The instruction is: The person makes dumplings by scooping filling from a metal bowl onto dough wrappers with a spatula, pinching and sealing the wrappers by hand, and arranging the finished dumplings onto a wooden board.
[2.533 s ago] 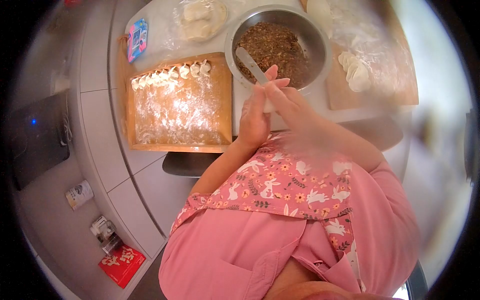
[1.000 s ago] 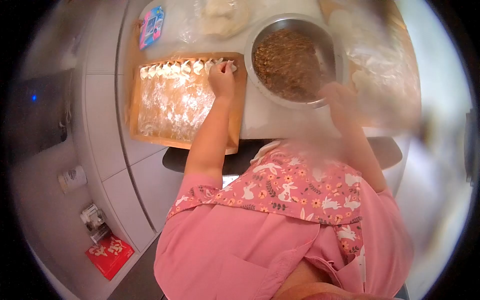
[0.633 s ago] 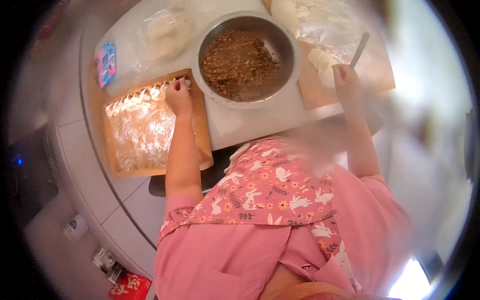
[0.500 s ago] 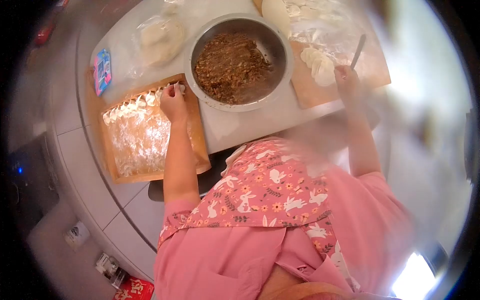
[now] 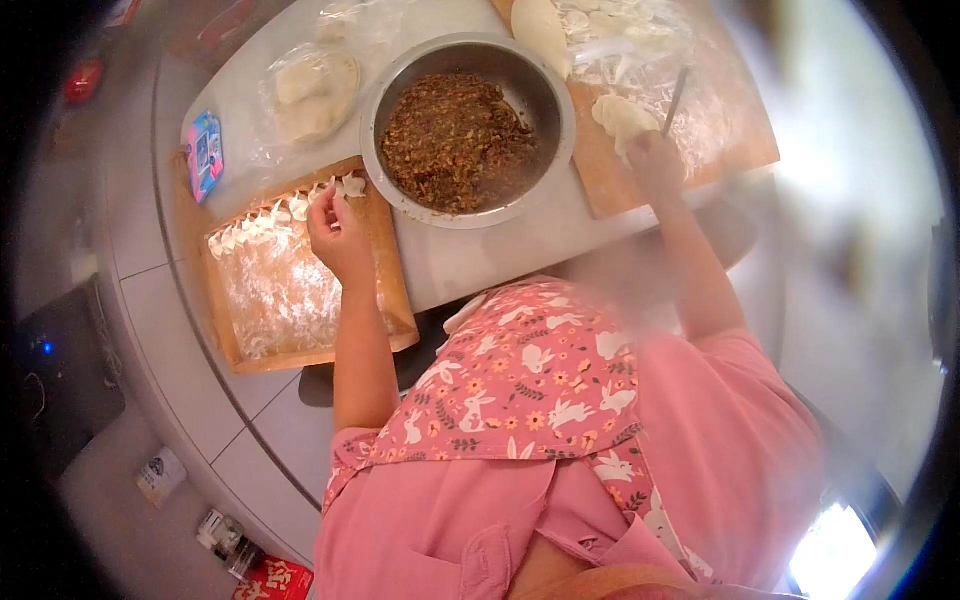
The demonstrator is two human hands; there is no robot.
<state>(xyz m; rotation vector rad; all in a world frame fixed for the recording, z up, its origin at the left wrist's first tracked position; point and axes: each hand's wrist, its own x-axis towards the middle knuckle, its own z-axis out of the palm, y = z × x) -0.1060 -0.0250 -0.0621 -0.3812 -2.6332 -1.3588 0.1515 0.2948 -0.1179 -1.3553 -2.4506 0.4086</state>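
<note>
My left hand (image 5: 338,235) is over the floured wooden tray (image 5: 378,300), its fingers slightly apart with nothing visible between them. Just beyond its fingertips, a row of white dumplings (image 5: 275,214) lines the tray's far edge, and the last dumpling (image 5: 354,186) sits near the corner. My right hand (image 5: 657,168) is closed around a thin, flat spatula (image 5: 677,98) that points up and away. Its fingers are close to a pile of round dumpling wrappers (image 5: 622,118) on the wooden board (image 5: 598,185); whether they touch is unclear. Between my hands stands a metal bowl (image 5: 568,125) of brown minced filling (image 5: 455,140).
Dough in a clear plastic bag (image 5: 318,95) lies at the back left, beside a blue and pink packet (image 5: 206,155). More wrappers and floured dough (image 5: 540,35) are on the board's far side. The table's front edge runs close to my patterned apron (image 5: 540,370).
My left hand has drawn back slightly from the dumpling at the row's end, and its fingers have loosened. My right hand has shifted left, toward the wrappers, with the spatula still in it.
</note>
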